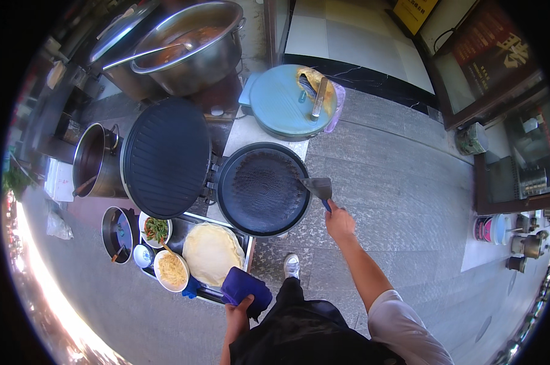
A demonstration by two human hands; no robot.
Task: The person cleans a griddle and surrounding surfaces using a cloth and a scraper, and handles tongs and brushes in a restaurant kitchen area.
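My right hand grips the blue handle of a metal spatula, whose blade reaches the right rim of a round black griddle pan. The pan holds no food, and dark residue marks its surface. Its ribbed lid stands raised on the hinge at the left. Low in the view, my left hand holds a folded purple cloth beside a tray. On that tray lie a stack of thin pale flatbreads, a bowl of pale shreds and a bowl of green and red vegetables.
A second griddle with a closed blue lid sits beyond the pan. Large steel pots stand at the upper left, one with a ladle. A deep pot and a dark pan are at the left. Glass doors stand right.
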